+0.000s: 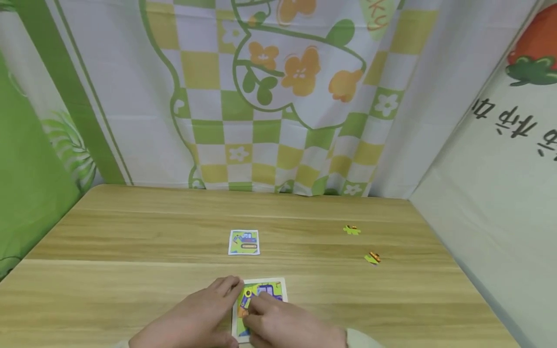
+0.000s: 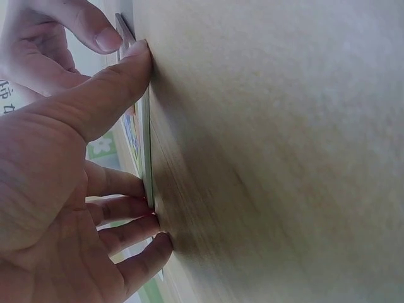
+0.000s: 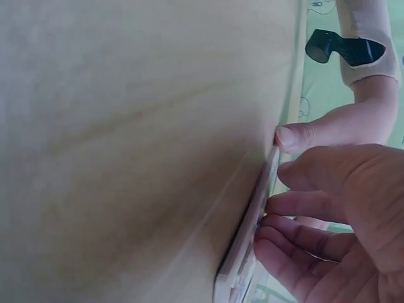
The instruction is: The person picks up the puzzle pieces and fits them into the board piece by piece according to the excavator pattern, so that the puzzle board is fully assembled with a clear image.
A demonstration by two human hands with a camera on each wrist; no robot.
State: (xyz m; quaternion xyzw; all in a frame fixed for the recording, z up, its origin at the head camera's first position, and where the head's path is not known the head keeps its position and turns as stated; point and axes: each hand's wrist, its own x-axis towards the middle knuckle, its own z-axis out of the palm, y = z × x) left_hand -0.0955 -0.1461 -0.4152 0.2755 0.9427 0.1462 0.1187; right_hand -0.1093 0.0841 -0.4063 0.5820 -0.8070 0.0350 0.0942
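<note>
A jigsaw board (image 1: 278,286) with a white border and a blue digger picture on green lies at the table's near side. Along its left edge rests my left hand (image 1: 196,309); in the left wrist view the thumb touches one end of that edge and the fingertips (image 2: 144,205) the other. My right hand (image 1: 287,321) is over the board, covering its lower right. Its bent fingertips (image 3: 268,237) touch the board's top, and the right wrist view shows a gap between thumb and fingers. Whatever lies beneath those fingertips is hidden.
A small square picture card (image 1: 243,242) with a similar digger lies beyond the board. To the right are two loose jigsaw pieces, one green (image 1: 352,231) and one green and orange (image 1: 373,258). Patterned curtains (image 1: 278,145) hang at the wooden table's (image 1: 152,227) far edge.
</note>
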